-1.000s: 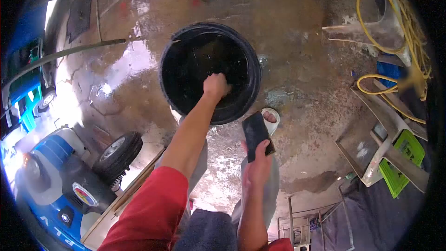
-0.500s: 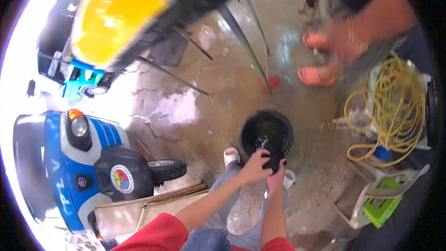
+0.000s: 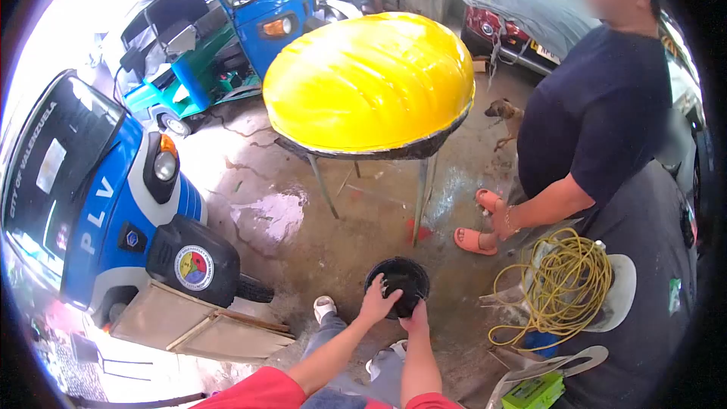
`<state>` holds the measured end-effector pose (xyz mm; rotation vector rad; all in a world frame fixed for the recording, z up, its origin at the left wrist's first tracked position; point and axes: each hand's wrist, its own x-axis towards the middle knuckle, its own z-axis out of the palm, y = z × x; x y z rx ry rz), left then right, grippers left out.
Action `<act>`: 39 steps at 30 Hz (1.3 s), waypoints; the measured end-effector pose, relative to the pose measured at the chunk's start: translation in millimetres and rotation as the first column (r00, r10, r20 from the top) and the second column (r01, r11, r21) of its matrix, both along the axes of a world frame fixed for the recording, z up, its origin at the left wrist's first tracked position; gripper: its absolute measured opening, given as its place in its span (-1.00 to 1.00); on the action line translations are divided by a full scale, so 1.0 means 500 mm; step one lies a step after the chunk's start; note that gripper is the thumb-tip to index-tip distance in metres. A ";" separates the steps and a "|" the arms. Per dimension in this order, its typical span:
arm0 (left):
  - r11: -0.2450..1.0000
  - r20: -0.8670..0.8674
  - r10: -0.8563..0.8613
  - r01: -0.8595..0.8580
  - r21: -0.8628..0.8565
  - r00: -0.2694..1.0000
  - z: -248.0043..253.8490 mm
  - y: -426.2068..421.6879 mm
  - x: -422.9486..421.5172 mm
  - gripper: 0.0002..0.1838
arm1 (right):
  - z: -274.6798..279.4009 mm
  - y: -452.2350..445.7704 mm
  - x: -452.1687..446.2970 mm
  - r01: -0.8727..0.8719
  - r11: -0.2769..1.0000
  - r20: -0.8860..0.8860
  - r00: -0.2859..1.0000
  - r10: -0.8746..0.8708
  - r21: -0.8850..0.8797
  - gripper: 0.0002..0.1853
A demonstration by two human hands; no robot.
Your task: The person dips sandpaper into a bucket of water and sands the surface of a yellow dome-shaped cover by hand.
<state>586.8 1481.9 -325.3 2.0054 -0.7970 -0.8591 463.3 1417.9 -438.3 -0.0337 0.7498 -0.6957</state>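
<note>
A round black bucket (image 3: 421, 269) stands on the wet floor in front of my feet. Over its mouth I hold a dark, soft bundle that looks like a black cloth (image 3: 407, 282). My left hand (image 3: 381, 301) grips it from the left, fingers curled round its near side. On the right, my right hand (image 3: 415, 320) closes on its lower edge, with part of the fingers hidden. Black on black makes the border between cloth and bucket hard to see.
A large yellow domed shell (image 3: 371, 83) rests on a metal-legged stand ahead. A blue vehicle (image 3: 113, 197) and leaning boards (image 3: 204, 326) are left. At right are a person in dark clothes (image 3: 598, 106), a coiled yellow hose (image 3: 564, 276), a dog (image 3: 506, 117) and a green box (image 3: 534, 391).
My view has tilted up, bringing the whole yellow shell and the other person into sight. Both hands still hold the black cloth and now sit further over the bucket's mouth.
</note>
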 end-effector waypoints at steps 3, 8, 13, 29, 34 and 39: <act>0.997 0.104 0.049 -0.055 0.061 0.993 -0.004 0.082 0.082 -0.12 | 0.049 -0.001 0.018 -0.027 0.996 -0.053 0.998 0.031 0.084 -0.53; 0.873 -0.036 0.070 -0.044 0.486 0.997 -0.017 0.357 0.269 -0.08 | 0.122 0.015 0.043 0.014 0.976 -0.180 0.983 0.025 0.216 -0.61; 0.778 0.004 0.044 -0.037 0.627 0.999 -0.063 0.692 0.411 -0.34 | 0.150 0.028 0.060 0.000 0.978 -0.227 0.973 0.048 0.207 -0.62; 0.889 -0.236 0.411 -0.330 0.319 0.881 -0.203 0.594 0.506 -0.36 | 0.300 0.010 0.156 -0.223 0.973 -0.302 0.924 0.233 0.067 -0.66; 0.952 -0.679 0.297 -0.260 0.160 0.671 0.088 0.329 0.482 -0.26 | 0.323 0.019 0.289 -0.305 0.951 -0.224 0.931 0.289 -0.044 -0.65; 0.942 -0.868 0.150 -0.335 -0.020 0.473 0.257 0.224 0.471 -0.21 | 0.417 0.070 0.470 -0.411 0.895 -0.298 0.888 0.350 -0.173 -0.56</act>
